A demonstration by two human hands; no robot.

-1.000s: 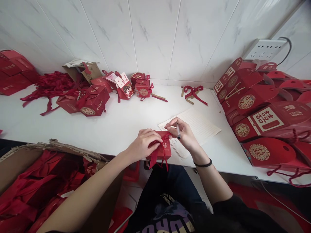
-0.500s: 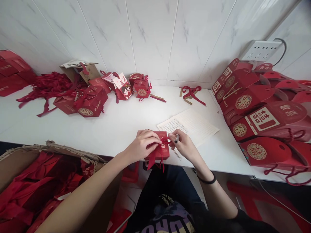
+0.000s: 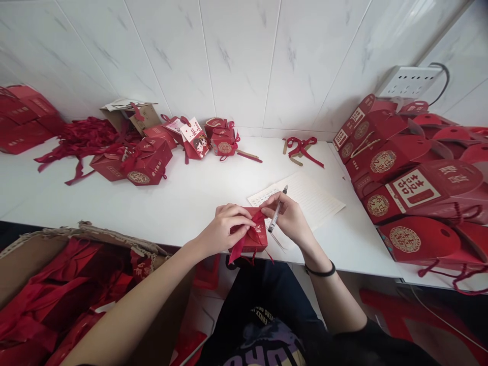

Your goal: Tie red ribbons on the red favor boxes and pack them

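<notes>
Lying at the near edge of the white table (image 3: 206,185), the small red box (image 3: 259,243) is just in front of my body, with a red ribbon (image 3: 238,249) over its top. My left hand (image 3: 227,223) rests on the left part of this box, its thumb and fingers closed together on the ribbon. My right hand (image 3: 292,216) is closed around a pen (image 3: 277,211), and its fingertips also touch the ribbon; how firmly, I cannot tell. Some ribbon ends hang over the table edge. Behind the right hand, partly covered by it, lies lined paper (image 3: 314,198). Farther right stand many red boxes (image 3: 415,185). At my left, a carton (image 3: 17,272) contains red packages (image 3: 46,300).
</notes>
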